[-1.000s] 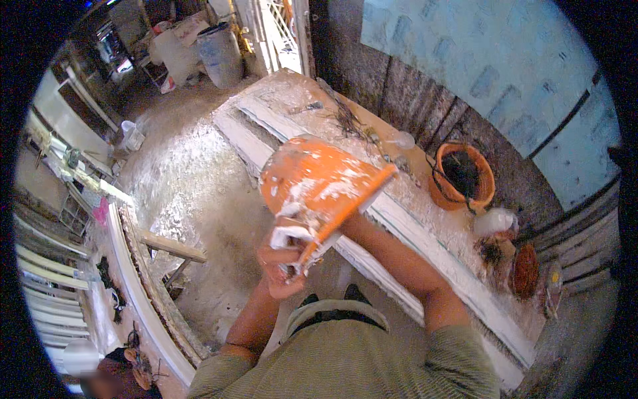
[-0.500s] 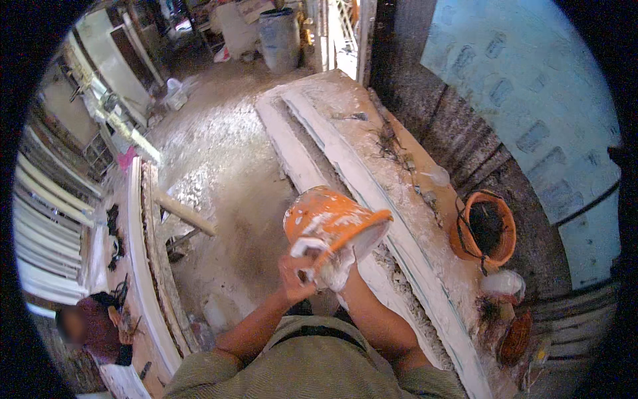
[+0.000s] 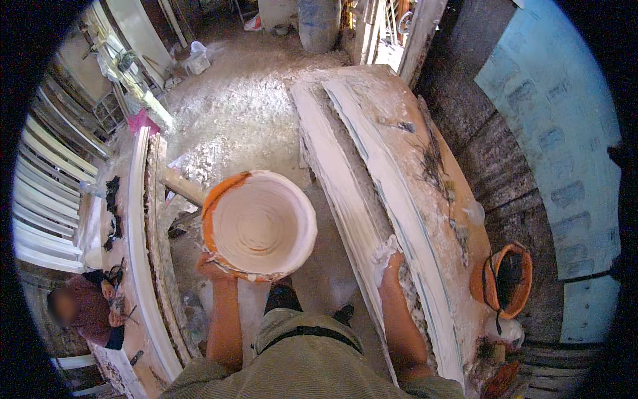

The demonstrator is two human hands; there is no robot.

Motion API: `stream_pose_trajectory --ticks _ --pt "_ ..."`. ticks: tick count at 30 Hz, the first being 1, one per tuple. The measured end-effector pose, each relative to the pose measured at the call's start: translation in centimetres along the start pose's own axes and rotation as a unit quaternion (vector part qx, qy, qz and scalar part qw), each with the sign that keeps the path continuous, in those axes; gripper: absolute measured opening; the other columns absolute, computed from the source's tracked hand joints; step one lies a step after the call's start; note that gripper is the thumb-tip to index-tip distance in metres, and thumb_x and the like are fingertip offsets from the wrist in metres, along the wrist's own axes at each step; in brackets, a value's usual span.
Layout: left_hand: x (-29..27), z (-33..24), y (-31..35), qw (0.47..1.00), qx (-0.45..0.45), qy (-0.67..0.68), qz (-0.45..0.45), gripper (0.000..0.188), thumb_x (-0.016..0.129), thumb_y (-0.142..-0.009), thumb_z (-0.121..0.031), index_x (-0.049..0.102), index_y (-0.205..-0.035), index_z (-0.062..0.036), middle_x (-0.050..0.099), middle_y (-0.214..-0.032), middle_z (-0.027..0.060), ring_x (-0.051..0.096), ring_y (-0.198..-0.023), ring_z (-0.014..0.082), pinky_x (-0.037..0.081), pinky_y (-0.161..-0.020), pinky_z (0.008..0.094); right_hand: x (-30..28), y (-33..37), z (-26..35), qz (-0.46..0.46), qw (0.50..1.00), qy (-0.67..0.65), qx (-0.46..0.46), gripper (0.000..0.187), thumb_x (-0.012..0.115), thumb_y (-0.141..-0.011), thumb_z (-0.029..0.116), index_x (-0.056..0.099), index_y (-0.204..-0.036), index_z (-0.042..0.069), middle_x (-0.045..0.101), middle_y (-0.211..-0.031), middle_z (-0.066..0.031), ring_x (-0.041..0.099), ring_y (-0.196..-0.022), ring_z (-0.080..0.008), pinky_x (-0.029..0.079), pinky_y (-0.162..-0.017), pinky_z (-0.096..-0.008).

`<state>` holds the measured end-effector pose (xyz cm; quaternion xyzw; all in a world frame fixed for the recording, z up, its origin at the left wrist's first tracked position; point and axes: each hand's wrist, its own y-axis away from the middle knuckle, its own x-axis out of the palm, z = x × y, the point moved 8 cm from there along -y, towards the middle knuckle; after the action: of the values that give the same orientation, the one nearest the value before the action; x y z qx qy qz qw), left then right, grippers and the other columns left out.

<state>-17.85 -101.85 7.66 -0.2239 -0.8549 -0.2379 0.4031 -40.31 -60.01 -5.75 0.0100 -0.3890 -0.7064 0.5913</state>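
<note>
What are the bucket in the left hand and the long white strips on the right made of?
Bucket: probably plastic; orange, smooth-looking wall, with pale paste coating the inside.

Strips: perhaps plaster; matt, chalky surface with rough edges, though looks alone can't confirm it.

With my left hand (image 3: 214, 265) I hold an orange bucket (image 3: 259, 223), white-coated inside, at its near-left edge, while my white-smeared right hand (image 3: 387, 258) is at the two long white strips (image 3: 332, 159) on the tabletop (image 3: 382, 100), a second orange bucket (image 3: 483, 292) standing farther right.
</note>
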Motion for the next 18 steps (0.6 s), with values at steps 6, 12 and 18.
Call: stream_pose_trajectory --ticks 6,12,18 --pt "-2.5 -3.0 -14.6 0.999 0.002 0.033 -0.042 0.068 0.047 -0.058 -0.023 0.048 -0.121 0.0021 0.054 -0.119 0.0182 0.053 -0.11 0.0344 0.04 -0.099 0.0448 14.7 -11.8 0.5 -0.031 0.956 0.073 -0.282 0.032 0.065 -0.083 0.033 0.06 -0.093 0.003 0.059 -0.078 -0.0063 0.054 -0.059 -0.0161 0.045 -0.052 -0.0284" --pt "-2.9 -5.1 -25.1 0.995 -0.016 0.065 -0.078 0.069 0.048 -0.057 -0.023 0.048 -0.12 0.0036 0.054 -0.118 0.0191 0.054 -0.108 0.0347 0.041 -0.098 0.0446 31.4 -23.9 -1.1 -0.161 0.87 0.335 -0.325 0.046 0.063 -0.083 0.023 0.05 -0.112 -0.009 0.053 -0.115 -0.0227 0.055 -0.094 -0.0328 0.044 -0.082 -0.0448" --pt "-2.9 -4.7 -30.3 0.989 -0.033 0.101 -0.103 0.069 0.048 -0.056 -0.022 0.048 -0.119 0.0051 0.055 -0.117 0.0199 0.055 -0.106 0.0349 0.042 -0.097 0.0444 36.8 -25.9 -0.8 -0.109 0.781 0.478 -0.387 0.035 0.065 -0.073 0.013 0.052 -0.101 -0.004 0.058 -0.099 -0.0186 0.057 -0.079 -0.031 0.047 -0.072 -0.0436"
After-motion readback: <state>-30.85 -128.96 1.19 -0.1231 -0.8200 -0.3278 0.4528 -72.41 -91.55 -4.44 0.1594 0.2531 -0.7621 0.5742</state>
